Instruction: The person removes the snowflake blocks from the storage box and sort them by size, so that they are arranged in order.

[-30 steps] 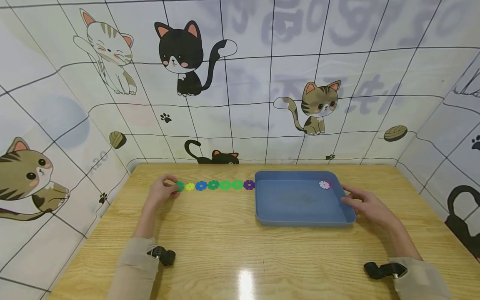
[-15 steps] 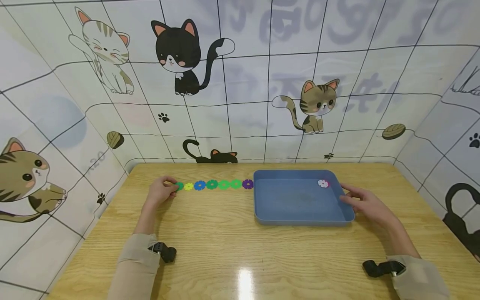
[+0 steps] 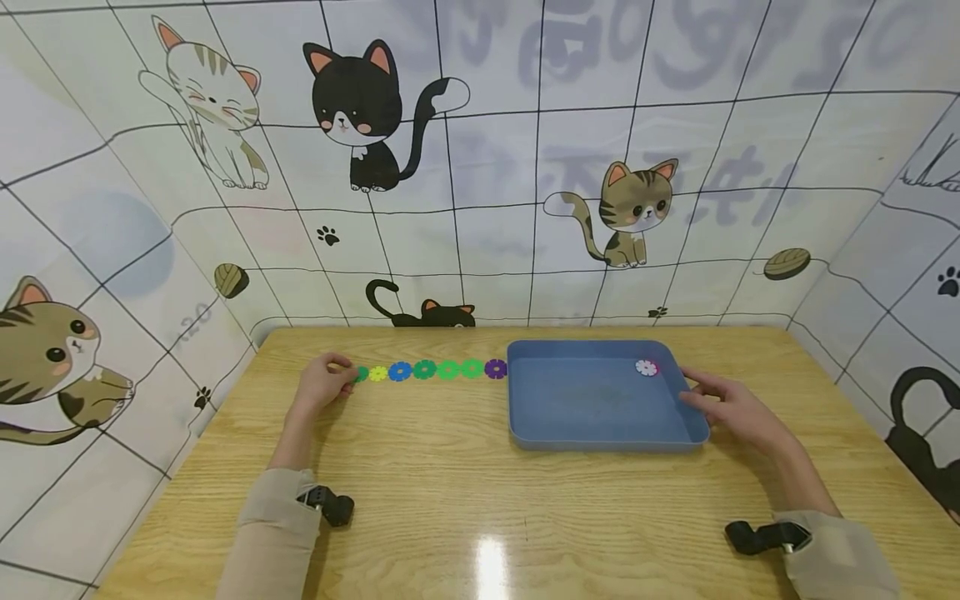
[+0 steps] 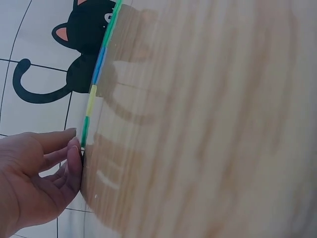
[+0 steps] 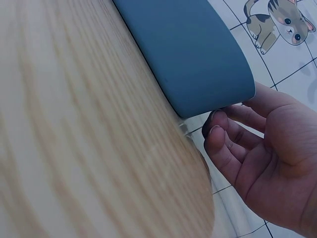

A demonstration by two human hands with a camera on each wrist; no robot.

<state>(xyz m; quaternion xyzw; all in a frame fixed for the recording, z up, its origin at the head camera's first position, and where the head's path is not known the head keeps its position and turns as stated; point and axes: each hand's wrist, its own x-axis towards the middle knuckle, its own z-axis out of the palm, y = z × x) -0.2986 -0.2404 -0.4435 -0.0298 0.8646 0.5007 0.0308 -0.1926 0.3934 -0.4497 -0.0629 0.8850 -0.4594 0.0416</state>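
Observation:
A straight row of flower-shaped plastic discs lies flat along the back left of the table. From the left come a dark green disc, a yellow disc, a blue disc, then several greens and a purple disc against the tray. My left hand pinches the dark green end disc, fingertips at its edge in the left wrist view. My right hand grips the right wall of the blue tray, with fingers over the rim and others curled outside. Inside the tray, a white disc overlaps a pink one.
The wooden table stretches in front of the row and tray. Behind it stands a wall covering printed with cats and grid lines, which also closes in both sides.

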